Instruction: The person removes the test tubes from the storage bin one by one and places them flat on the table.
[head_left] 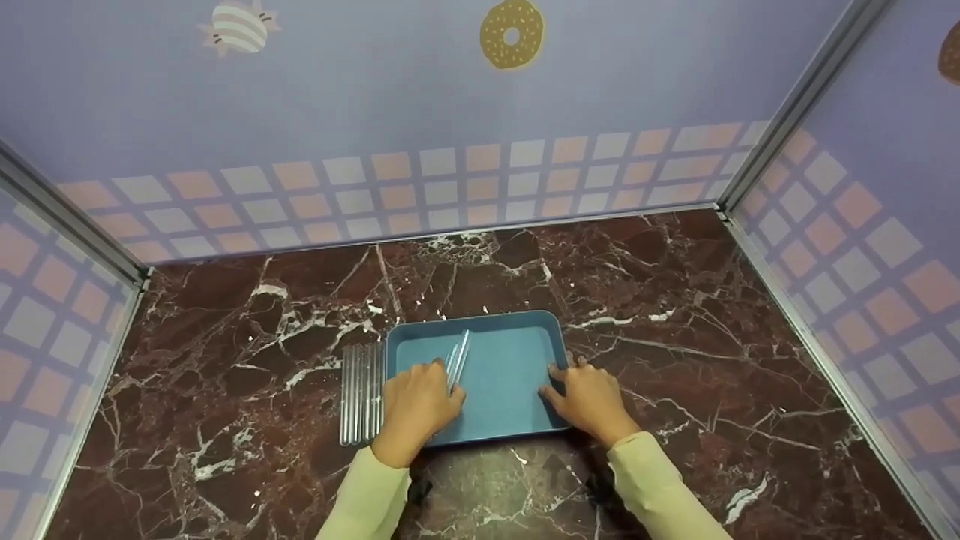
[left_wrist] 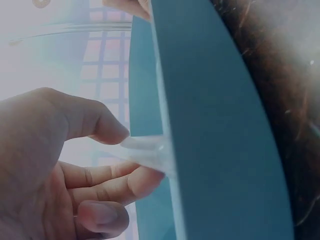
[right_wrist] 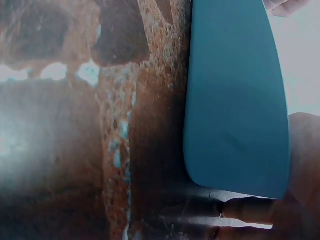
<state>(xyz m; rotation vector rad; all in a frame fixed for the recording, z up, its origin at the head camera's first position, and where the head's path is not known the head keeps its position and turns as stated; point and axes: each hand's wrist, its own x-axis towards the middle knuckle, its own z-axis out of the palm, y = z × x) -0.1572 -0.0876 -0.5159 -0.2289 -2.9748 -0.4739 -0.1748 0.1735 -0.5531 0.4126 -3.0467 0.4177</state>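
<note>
A shallow blue tray [head_left: 504, 367] rests on the dark marbled surface. Over its left part, my left hand [head_left: 422, 401] pinches clear tubes [head_left: 459, 356] between thumb and fingers, and they slant up toward the tray's far side. In the left wrist view, the blurred end of a clear tube [left_wrist: 147, 150] shows between the thumb and fingers, close to the tray wall [left_wrist: 210, 125]. At the right side of the tray, my right hand [head_left: 592, 394] grips the rim, thumb inside and other fingers outside. Part of that hand is hidden behind the tray wall [right_wrist: 235, 110] in the right wrist view.
Several more clear tubes [head_left: 360, 394] lie side by side along the tray's left edge. Behind stands a purple panel [head_left: 375, 90] with a checked border, and side panels [head_left: 847, 195] meet it at metal corner strips.
</note>
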